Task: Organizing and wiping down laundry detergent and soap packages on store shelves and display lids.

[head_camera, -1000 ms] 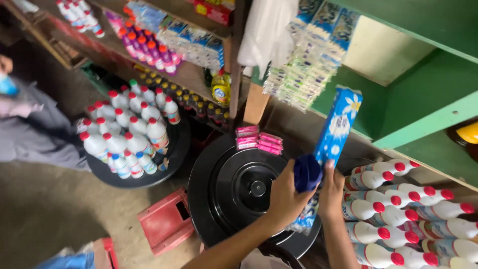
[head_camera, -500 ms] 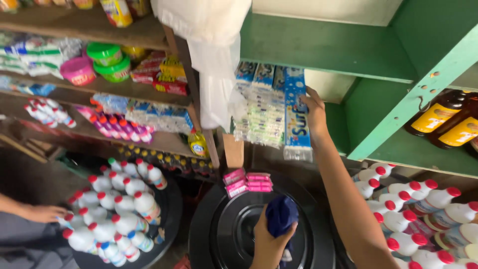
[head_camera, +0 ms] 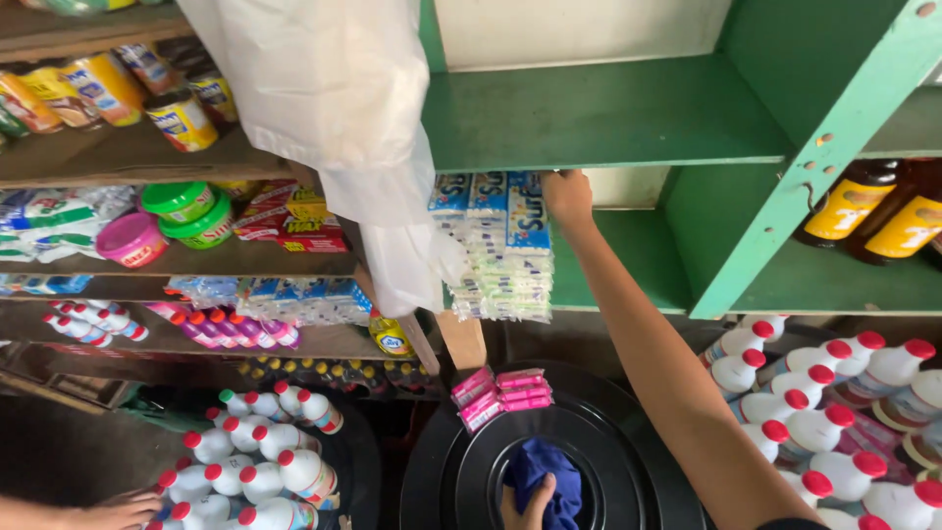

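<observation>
Nearest to me, my left hand (head_camera: 530, 499) is closed around a blue cloth (head_camera: 546, 476), holding it bunched over the middle of a round black lid (head_camera: 638, 461). Pink packets (head_camera: 502, 392) lie on the lid's far edge. White bottles with red caps (head_camera: 824, 412) crowd the right side, and more of them (head_camera: 260, 466) fill a black tub on the left, where another person's hand (head_camera: 118, 510) rests at the bottom edge. Farther up, my right arm stretches to the green shelf (head_camera: 628, 118); my right hand (head_camera: 567, 196) grips the top of the rightmost blue-and-white sachet strip (head_camera: 527, 221), which hangs from the shelf edge beside others. A white plastic bag (head_camera: 343, 128) hangs just left of them. Brown bottles (head_camera: 873, 206) stand far right.
</observation>
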